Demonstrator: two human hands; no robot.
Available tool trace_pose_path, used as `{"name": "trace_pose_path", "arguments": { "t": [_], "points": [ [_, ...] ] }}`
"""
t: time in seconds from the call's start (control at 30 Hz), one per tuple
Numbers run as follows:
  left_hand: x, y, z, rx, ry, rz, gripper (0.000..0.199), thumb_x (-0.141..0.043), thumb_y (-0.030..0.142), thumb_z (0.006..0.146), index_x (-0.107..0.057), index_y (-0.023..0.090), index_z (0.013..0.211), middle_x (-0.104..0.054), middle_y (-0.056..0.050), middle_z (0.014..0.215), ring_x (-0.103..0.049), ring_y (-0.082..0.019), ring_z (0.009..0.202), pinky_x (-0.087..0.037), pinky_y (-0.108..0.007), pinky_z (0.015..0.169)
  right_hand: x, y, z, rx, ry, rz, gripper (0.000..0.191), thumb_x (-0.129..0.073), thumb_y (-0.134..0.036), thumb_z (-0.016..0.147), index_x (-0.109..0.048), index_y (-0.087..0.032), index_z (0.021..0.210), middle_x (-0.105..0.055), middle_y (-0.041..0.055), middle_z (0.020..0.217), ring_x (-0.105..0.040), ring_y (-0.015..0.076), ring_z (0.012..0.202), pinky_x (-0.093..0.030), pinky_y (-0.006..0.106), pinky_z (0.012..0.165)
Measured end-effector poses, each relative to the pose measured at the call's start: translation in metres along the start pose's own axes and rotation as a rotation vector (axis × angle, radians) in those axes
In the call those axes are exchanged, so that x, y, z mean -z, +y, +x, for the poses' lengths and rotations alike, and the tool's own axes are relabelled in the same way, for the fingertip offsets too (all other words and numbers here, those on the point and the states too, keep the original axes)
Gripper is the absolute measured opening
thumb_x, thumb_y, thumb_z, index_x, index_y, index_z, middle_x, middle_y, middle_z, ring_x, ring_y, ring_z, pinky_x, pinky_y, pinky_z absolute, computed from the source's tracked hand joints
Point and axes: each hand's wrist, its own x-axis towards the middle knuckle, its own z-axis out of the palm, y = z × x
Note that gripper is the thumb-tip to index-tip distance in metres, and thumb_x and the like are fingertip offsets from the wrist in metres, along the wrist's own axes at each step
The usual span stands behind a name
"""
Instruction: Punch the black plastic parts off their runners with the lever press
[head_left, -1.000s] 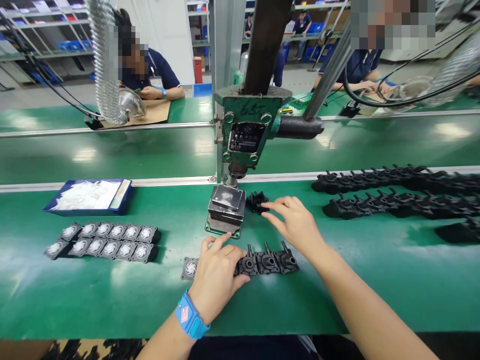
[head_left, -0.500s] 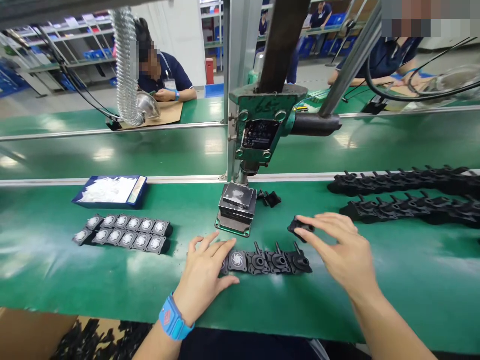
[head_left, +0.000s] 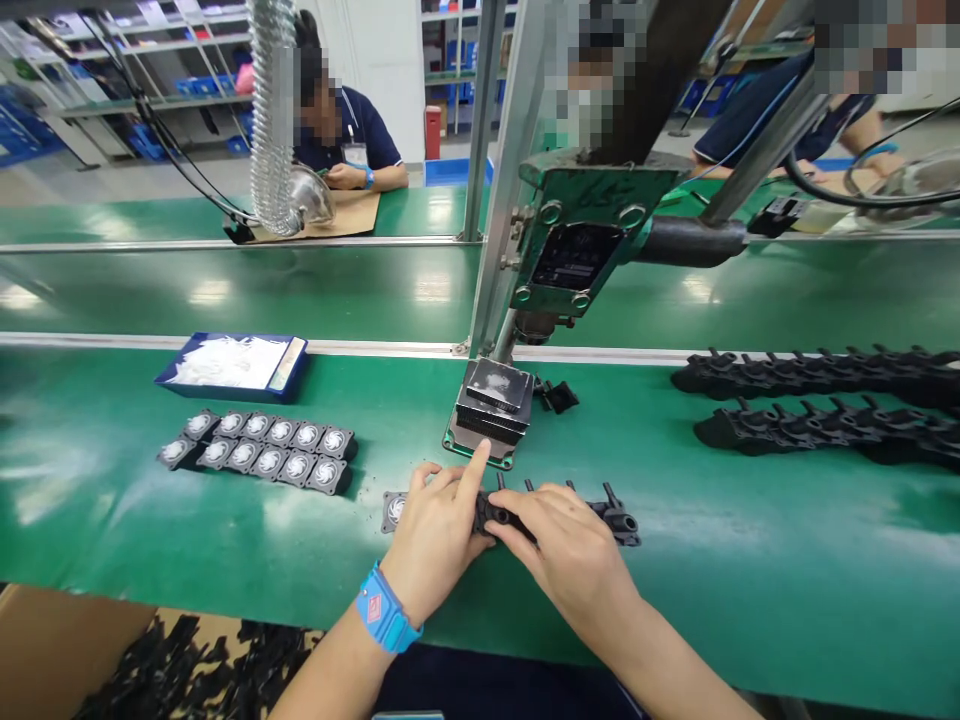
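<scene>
A row of black square plastic housings runs across the front of the green table, and both my hands are over it. White swirl-shaped grease marks the housing at the row's left end. My left hand straddles the row, thumb on the near side and index finger stretched towards the far side; its grip is partly hidden. Between thumb and index finger, my right hand pinches a black plastic cover with a spout, right beside my left thumb. Further right in the row, a spouted cover sits on a housing.
Behind the hands stands a press fixture beneath a green machine head. At left are greased housings in two rows and a blue tray of white grease. Black spouted parts line the right. A co-worker sits opposite.
My right hand has moved left with the cover, from beyond the row's right end to beside my left hand. My left index finger now points further forward. The camera view has shifted slightly.
</scene>
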Motion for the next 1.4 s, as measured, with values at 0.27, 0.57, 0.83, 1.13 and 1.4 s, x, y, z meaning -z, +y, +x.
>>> {"name": "trace_pose_path", "arguments": {
  "t": [0.27, 0.57, 0.83, 1.13, 1.4],
  "points": [
    [-0.001, -0.002, 0.0, -0.004, -0.027, -0.011, 0.071, -0.079, 0.019, 0.076, -0.043, 0.022, 0.137, -0.072, -0.007, 0.107, -0.059, -0.03, 0.116, -0.037, -0.048, 0.098, -0.003, 0.004, -0.004, 0.004, -0.137, -0.009, 0.012, -0.055, -0.014, 0.094, -0.06, -0.019, 0.084, -0.066, 0.0, 0.074, -0.06, 0.012, 0.068, -0.043, 0.029, 0.073],
    [0.007, 0.001, 0.006, -0.011, -0.086, -0.023, 0.022, -0.078, 0.026, 0.079, -0.067, 0.021, 0.097, -0.074, -0.006, 0.096, -0.057, -0.031, 0.117, -0.037, -0.05, 0.097, 0.003, 0.005, 0.002, -0.044, -0.232, 0.021, 0.012, -0.072, -0.02, 0.083, -0.06, -0.019, 0.083, -0.068, -0.0021, 0.073, -0.06, 0.0135, 0.068, -0.043, 0.029, 0.073],
    [0.006, 0.011, 0.009, 0.009, -0.079, 0.105, 0.036, -0.088, 0.028, 0.067, -0.069, 0.018, 0.096, -0.075, -0.011, 0.096, -0.054, -0.037, 0.122, -0.038, -0.054, 0.097, 0.055, 0.119, 0.049, -0.517, -0.183, -0.048, 0.018, -0.057, -0.029, 0.088, -0.069, -0.02, 0.098, -0.072, 0.0058, 0.094, -0.066, 0.0192, 0.084, -0.048, 0.032, 0.078],
    [0.035, -0.03, -0.03, -0.005, 0.071, 0.048, 0.087, -0.081, 0.055, 0.069, -0.045, 0.027, 0.142, -0.058, -0.011, 0.138, -0.043, -0.037, 0.135, -0.034, -0.056, 0.107, 0.005, 0.19, 0.02, -0.633, -0.236, 0.052, 0.025, -0.065, -0.038, 0.073, -0.068, -0.018, 0.089, -0.072, 0.007, 0.092, -0.067, 0.0213, 0.079, -0.051, 0.032, 0.073],
    [0.026, -0.079, -0.053, 0.077, -0.027, -0.174, 0.084, -0.083, 0.034, 0.074, -0.038, 0.032, 0.146, -0.057, -0.007, 0.139, -0.057, -0.026, 0.126, -0.046, -0.043, 0.107, 0.048, 0.139, -0.004, -0.717, -0.025, 0.117, 0.054, -0.061, -0.069, 0.073, -0.071, -0.021, 0.095, -0.069, 0.0047, 0.078, -0.064, 0.02, 0.071, -0.052, 0.033, 0.069]
  ]
}}
